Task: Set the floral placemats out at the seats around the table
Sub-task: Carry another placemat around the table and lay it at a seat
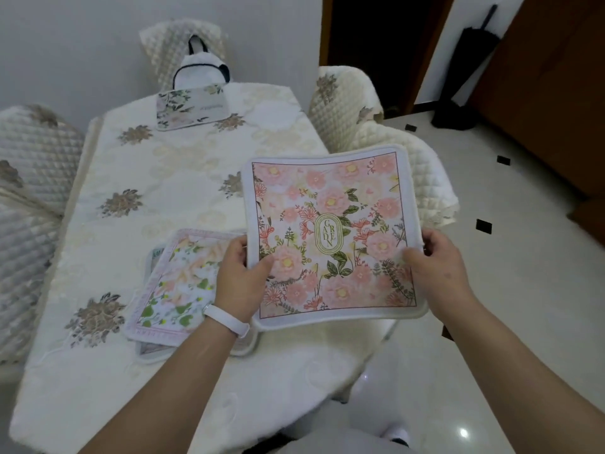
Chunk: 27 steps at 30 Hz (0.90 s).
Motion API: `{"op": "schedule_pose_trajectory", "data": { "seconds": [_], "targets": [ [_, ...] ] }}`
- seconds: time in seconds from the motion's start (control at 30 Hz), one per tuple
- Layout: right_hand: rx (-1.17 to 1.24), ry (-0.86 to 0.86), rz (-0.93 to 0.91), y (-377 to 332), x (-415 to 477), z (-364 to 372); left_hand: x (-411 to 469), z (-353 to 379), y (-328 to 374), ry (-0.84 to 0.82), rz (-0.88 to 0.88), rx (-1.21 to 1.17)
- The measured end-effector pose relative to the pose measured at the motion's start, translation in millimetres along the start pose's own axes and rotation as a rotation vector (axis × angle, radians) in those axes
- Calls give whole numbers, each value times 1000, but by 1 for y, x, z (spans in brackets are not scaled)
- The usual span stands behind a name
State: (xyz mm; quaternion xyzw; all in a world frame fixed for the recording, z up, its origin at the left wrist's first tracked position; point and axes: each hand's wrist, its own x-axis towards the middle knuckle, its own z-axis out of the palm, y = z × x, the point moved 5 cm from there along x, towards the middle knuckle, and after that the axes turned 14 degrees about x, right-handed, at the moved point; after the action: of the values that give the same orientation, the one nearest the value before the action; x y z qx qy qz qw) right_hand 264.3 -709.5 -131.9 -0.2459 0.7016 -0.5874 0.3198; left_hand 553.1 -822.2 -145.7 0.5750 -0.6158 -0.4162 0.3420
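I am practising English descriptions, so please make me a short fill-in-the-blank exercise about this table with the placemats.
1. The pink placemat, held by the left hand and the right hand, bears an oval emblem reading ____.
2. The white wristband sits on the ____ wrist.
3. Another floral placemat already lies at the ____ end of the table.
Missing words: GARDEN; left; far.

Soft even daylight, glare spots on the glossy floor [510,322], slight blur, wide-angle bending at edges
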Motion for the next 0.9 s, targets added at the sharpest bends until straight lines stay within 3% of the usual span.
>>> {"op": "schedule_pose_trajectory", "data": {
  "seconds": [0.5, 0.9],
  "targets": [
    [139, 200, -85, 9, 48, -314, -79, 259, 152, -210, 153, -49],
    [214, 411, -82, 12, 86, -443, -57, 409, 240, -467, 253, -114]
  ]
}}
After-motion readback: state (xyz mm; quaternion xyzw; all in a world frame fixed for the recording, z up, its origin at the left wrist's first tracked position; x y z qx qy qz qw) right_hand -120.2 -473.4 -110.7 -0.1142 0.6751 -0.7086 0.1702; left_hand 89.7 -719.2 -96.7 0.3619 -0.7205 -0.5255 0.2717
